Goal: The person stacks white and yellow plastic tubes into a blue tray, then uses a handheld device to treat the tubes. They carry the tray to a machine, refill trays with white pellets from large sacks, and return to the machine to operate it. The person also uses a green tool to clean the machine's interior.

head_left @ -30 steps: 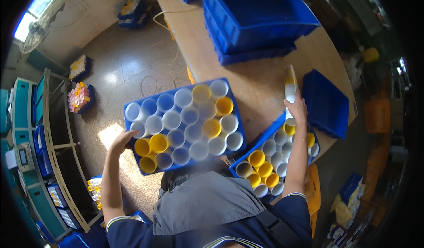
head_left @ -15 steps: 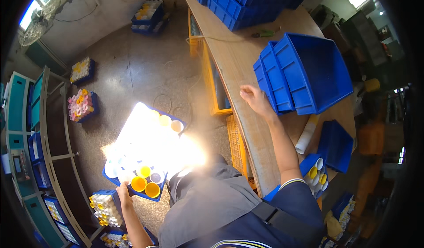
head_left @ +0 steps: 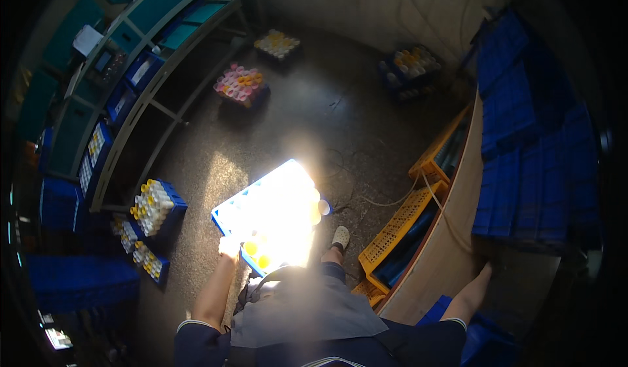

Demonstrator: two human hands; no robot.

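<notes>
My left hand (head_left: pixel 229 246) grips the near left edge of a blue crate (head_left: pixel 224 222), which I carry low in front of my body. Strong sunlight washes out most of its load; a few yellow-and-white tubes (head_left: pixel 256 252) show at the near corner. On the other side, my right arm reaches out over the wooden table, away from the crate. The right hand (head_left: pixel 484 274) lies in shade near the blue stacked bins (head_left: pixel 523 197), and its fingers are too dark to make out.
Yellow baskets (head_left: pixel 399 233) line the table's (head_left: pixel 451 236) side. Blue crates of tubes stand on the floor: white and yellow (head_left: pixel 152 210), pink and yellow (head_left: pixel 241 84), others (head_left: pixel 412 63) by the wall. A teal-and-grey rack (head_left: pixel 154 99) runs along the left. A cable (head_left: pixel 386 203) trails across the floor.
My view has swung to the right-hand table's far end and the rack, so the scene has shifted rightward. The crate remains in my left hand; my right hand is now farther out to the side.
</notes>
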